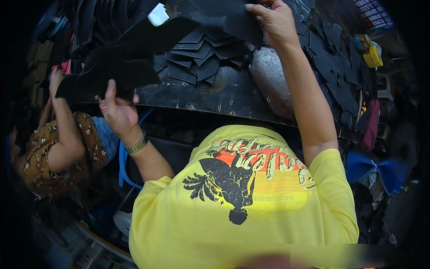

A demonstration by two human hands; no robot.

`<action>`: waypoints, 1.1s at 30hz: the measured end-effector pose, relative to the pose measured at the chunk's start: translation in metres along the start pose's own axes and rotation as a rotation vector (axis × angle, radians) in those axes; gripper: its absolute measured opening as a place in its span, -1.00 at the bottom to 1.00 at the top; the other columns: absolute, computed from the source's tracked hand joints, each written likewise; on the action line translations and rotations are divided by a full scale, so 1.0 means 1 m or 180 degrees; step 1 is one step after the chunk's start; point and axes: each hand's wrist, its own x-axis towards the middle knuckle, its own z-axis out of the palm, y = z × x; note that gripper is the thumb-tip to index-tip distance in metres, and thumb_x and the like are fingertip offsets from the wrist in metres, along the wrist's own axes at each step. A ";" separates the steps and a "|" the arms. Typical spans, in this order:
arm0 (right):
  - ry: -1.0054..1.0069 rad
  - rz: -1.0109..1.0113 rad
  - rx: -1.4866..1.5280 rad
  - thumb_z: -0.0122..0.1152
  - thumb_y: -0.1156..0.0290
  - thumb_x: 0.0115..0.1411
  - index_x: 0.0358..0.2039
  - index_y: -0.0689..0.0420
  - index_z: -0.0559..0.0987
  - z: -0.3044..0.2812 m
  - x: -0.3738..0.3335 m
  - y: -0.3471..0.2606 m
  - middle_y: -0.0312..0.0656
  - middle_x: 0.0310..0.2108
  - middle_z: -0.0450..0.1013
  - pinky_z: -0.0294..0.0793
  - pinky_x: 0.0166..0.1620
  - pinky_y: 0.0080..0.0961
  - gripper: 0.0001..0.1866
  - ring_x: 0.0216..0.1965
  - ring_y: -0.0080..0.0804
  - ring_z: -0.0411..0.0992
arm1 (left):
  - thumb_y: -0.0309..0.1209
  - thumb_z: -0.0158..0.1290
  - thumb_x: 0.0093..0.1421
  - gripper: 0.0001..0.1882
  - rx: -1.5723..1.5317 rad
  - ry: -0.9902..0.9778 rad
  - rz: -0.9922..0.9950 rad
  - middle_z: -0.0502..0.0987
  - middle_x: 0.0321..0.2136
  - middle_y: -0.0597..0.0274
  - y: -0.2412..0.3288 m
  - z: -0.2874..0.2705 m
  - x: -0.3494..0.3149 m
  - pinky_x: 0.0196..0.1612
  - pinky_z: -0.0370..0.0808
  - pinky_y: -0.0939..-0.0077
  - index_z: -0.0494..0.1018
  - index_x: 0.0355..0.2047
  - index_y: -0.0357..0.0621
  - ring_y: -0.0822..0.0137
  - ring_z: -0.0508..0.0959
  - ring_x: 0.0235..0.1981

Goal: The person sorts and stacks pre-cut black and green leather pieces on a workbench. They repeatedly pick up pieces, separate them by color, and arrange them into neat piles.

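Note:
My right hand (275, 22) is closed at the far side of the table, its thumb and fingers pinching the edge of a flat black sheet piece (244, 27). That piece hangs over a layered pile of similar black cut pieces (204, 54). My left hand (120, 112), with a watch on the wrist, is raised at the table's front edge. Its fingers are apart and no held thing shows in it. Just beyond its fingertips lies a large, dark, curved-edged sheet (112, 74); whether they touch I cannot tell.
A rounded silver-grey lump (271, 78) sits at the table's edge (188, 101). More black pieces (331, 67) cover the right side. A white object (158, 15) lies at the back. Another person (67, 143) in a floral top works close on the left. A yellow container (372, 57) stands far right.

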 end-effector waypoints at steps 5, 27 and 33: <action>0.0154 -0.0062 -0.0092 0.26 0.69 -0.02 -0.08 0.12 0.54 0.009 0.002 0.025 -0.36 -0.26 0.40 0.36 -0.23 -0.70 -0.56 -0.34 -0.63 0.34 | -0.40 0.06 0.29 -0.81 -0.0182 0.0301 -0.0159 0.63 -0.19 0.27 0.020 -0.010 -0.001 -0.62 0.38 0.55 0.49 -0.08 0.04 0.36 0.64 -0.25; 0.0041 0.0395 -0.0904 0.26 0.61 0.13 -0.01 0.13 0.59 -0.033 -0.109 -0.051 -0.26 -0.13 0.55 0.54 0.01 -0.60 -0.62 -0.17 -0.55 0.50 | -0.36 0.08 0.31 -0.83 -0.0303 -0.0969 -0.1531 0.63 -0.20 0.39 -0.072 0.071 -0.027 -0.56 0.39 0.51 0.47 -0.10 0.07 0.39 0.64 -0.20; 0.0324 0.0470 -0.0656 0.21 0.67 0.15 0.01 0.25 0.55 -0.056 -0.133 -0.064 -0.16 -0.14 0.54 0.56 -0.03 -0.63 -0.63 -0.16 -0.55 0.51 | -0.38 0.05 0.32 -0.85 -0.0487 -0.1037 -0.1427 0.65 -0.21 0.33 -0.075 0.070 -0.025 -0.57 0.46 0.49 0.47 -0.10 0.07 0.35 0.66 -0.22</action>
